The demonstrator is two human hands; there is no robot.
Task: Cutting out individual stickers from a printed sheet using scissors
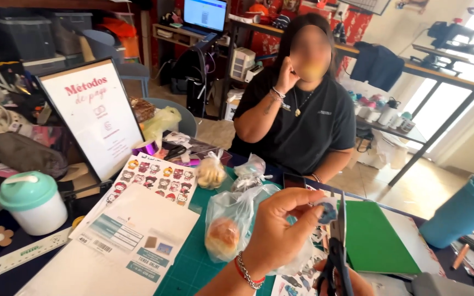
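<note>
Crowding the table's left edge are a mint-lidded cup (33, 201), a ruler (23, 253) and paper sheets (133, 235); little bare cutting mat (190, 263) shows. Toward the near edge, the left hand (281, 230) pinches a small sticker cutout (327, 210) between thumb and fingertips. Just right, the right hand (352, 282), mostly hidden, grips black-handled scissors (338, 246), blades touching the cutout.

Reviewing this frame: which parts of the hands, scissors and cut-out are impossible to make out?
Head view:
- Right hand: mostly cut off by the bottom edge, behind the scissors.
- Small cut-out in the left hand: too small and blurred to identify.
- Scissor handles: hidden low in the frame.
</note>
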